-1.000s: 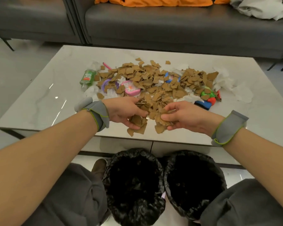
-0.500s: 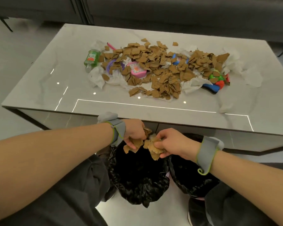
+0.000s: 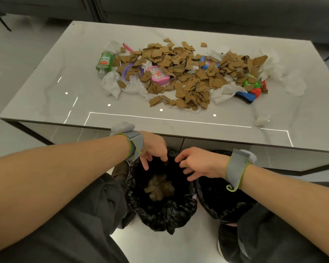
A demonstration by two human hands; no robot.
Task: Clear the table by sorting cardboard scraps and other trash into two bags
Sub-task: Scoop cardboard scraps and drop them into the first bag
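Two bare hands are held over the mouth of the left black plastic bag (image 3: 160, 217). On both the left hand (image 3: 154, 147) and the right hand (image 3: 199, 164) the fingers are loosely spread and nothing is gripped. Brown cardboard scraps (image 3: 158, 188) are dimly seen at that bag's bottom. The right black plastic bag (image 3: 217, 205), just beside it, is partly covered by the right forearm, and its contents cannot be made out. Farther off, on the glossy white marble-patterned table (image 3: 65, 73), a broad heap of brown cardboard pieces (image 3: 179, 73) is spread among crumpled white tissues (image 3: 110, 84), a green bottle (image 3: 104, 61) at the left and a pink box (image 3: 159, 75). A dark grey sofa (image 3: 198, 12) is cut off at the far edge.
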